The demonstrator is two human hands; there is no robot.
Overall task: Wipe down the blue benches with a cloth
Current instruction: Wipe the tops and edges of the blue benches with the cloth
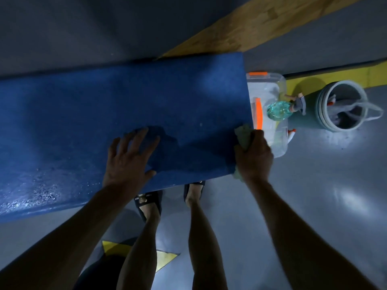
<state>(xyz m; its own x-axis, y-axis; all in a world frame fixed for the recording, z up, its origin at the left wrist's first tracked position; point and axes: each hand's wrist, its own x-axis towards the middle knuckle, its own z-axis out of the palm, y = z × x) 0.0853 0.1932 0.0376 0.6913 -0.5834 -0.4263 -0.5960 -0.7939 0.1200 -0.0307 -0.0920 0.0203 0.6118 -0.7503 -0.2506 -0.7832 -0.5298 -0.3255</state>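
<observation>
Overhead, the grey floor [314,195] fills the view, crossed by a yellow-brown strip [251,24] at the top. Across it lies the blue bench [125,111], running from the left edge to its end just right of centre; droplets glisten on its near-left surface, which suggests that stretch is wet and not yet dried. Beyond the bench end stand a clear lidded box [270,126] with orange latches, a teal spray bottle [279,110] resting on it, and, further right, a round bucket [343,105] holding rags or cords.

The left hand [129,158] rests flat on the bench top, fingers straight and spread, holding nothing. The right hand [253,155] grips a pale green cloth [243,132] bunched in curled fingers, pressed against the bench's end edge at its near corner.

Risks, as judged: a wiping stroke that runs past the end could knock the spray bottle off the box, which stands just beside the cloth. The bracing palm may slide on the wet surface. A tightly bunched cloth gives little contact, so streaks could remain.
</observation>
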